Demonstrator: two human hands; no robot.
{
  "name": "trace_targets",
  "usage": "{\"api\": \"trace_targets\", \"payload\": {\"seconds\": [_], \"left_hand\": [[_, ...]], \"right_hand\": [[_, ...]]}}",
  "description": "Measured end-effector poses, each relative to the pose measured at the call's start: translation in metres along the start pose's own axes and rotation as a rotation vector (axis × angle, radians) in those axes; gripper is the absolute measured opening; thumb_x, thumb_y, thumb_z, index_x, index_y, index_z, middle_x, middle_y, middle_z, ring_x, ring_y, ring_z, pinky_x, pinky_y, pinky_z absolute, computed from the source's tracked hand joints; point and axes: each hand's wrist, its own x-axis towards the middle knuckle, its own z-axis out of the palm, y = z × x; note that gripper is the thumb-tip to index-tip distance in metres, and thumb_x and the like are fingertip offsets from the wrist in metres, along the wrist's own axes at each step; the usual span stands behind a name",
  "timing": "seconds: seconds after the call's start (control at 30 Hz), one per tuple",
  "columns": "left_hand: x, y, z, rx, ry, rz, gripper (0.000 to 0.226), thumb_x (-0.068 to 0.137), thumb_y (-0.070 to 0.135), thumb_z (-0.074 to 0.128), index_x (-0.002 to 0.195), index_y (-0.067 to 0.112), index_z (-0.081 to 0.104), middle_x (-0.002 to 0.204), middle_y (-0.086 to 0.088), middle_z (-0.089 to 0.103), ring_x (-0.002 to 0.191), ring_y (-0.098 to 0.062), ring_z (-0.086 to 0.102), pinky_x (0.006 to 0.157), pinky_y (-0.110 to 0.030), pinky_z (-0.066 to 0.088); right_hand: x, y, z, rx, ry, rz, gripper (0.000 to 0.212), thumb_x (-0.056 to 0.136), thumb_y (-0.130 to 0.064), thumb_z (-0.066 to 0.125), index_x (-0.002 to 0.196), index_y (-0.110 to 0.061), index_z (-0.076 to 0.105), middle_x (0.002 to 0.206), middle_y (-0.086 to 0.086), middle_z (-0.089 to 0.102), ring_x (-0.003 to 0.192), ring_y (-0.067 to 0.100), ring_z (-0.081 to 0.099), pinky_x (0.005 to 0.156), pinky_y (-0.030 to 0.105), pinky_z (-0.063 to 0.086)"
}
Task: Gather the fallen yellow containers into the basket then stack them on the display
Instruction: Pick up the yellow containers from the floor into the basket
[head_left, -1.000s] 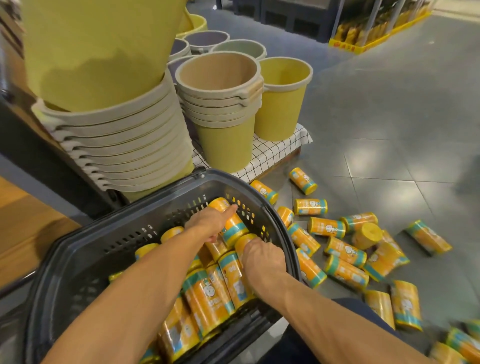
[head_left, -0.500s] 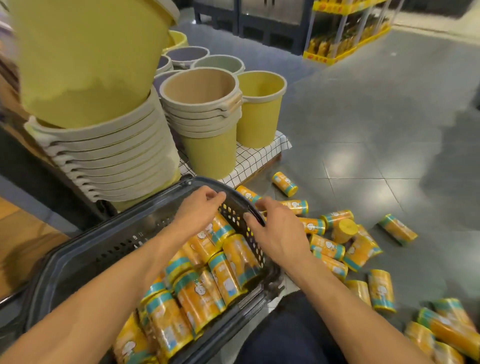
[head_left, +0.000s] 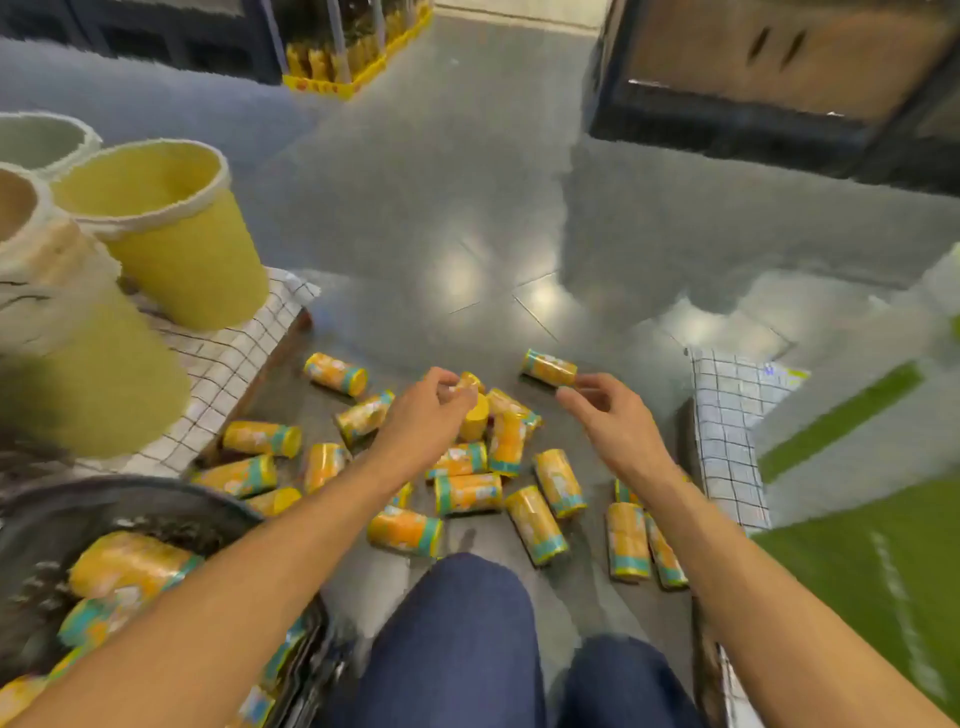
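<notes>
- Half a second ago both hands were at the rim of the basket (head_left: 156, 491), over the load inside. Now they have swung out to the right of the basket, over the floor (head_left: 467, 218).
- The left hand (head_left: 423, 418) is over the middle of the spill, its fingers curled towards an upright container (head_left: 475, 422). Blur hides the contact, so I cannot tell whether it has hold of it.
- The right hand (head_left: 610, 410), farther from the basket, is loosely curled and holds nothing. Its fingertips are just beside a lone container (head_left: 549, 367) lying at the far edge of the spill.
- The yellow containers (head_left: 467, 491) are in two lots: several already lie in the basket, and many more lie scattered on the floor to its right, the nearest close to its rim.
- I judge that one load is delivered and the next pick is starting. Gathering is well short of done, and stacking on the display has not begun.
- A yellow bucket (head_left: 171, 244) stands beyond the basket on a checked cloth (head_left: 249, 353).
</notes>
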Motion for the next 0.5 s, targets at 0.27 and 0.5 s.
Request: {"api": "trace_targets", "payload": {"seconds": [0.27,0.5], "left_hand": [[0.068,-0.04,0.133,0.23,-0.389,-0.144,0.034,0.097,0.05,0.055,0.088,0.018,0.06,0.084,-0.001,0.066,0.087,-0.026,0.066,0.079,-0.041,0.055],[0.083,-0.093,0.252,0.437,-0.573,-0.36,0.045,0.099,0.053,0.054,0.096,0.008,0.053,0.094,-0.014,0.06,0.084,-0.035,0.067,0.068,-0.038,0.058]], "right_hand": [[0.025,0.143,-0.036,-0.101,0.017,0.307,0.05,0.091,-0.053,0.07,0.127,-0.02,0.061,0.113,-0.003,0.07,0.104,0.015,0.067,0.088,0.035,0.053],[0.008,0.278,-0.019,-0.15,0.092,0.465,0.042,0.085,-0.045,0.075,0.117,-0.023,0.059,0.112,0.0,0.067,0.101,0.021,0.065,0.085,0.038,0.051]]}}
